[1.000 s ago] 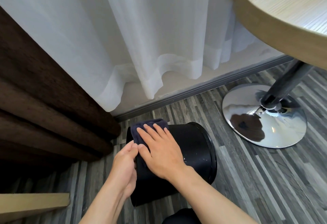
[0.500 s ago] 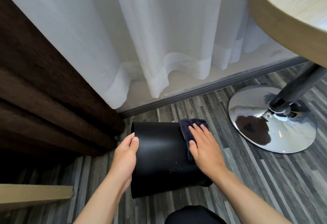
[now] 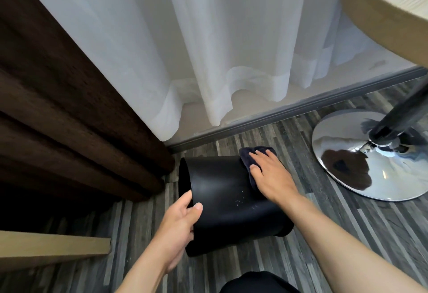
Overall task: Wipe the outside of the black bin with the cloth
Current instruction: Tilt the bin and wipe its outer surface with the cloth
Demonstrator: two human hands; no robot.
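Note:
The black bin (image 3: 227, 202) lies on its side on the grey plank floor, its open mouth facing left. My left hand (image 3: 180, 225) grips the bin's rim at the lower left, thumb on the outer wall and fingers inside. My right hand (image 3: 271, 177) presses a dark navy cloth (image 3: 249, 157) flat against the bin's upper right end, near its base. Most of the cloth is hidden under the palm. A few pale specks show on the bin wall.
A chrome table base (image 3: 368, 156) with a dark post stands at right under a round wooden tabletop (image 3: 389, 7). White sheer curtains (image 3: 208, 49) and brown drapes (image 3: 69, 107) hang behind. A wooden board (image 3: 53, 246) lies at lower left.
My right hand slid the cloth from the bin's left end across its wall to the right end. My left hand shifted to clasp the rim, and the bin turned so its mouth faces left.

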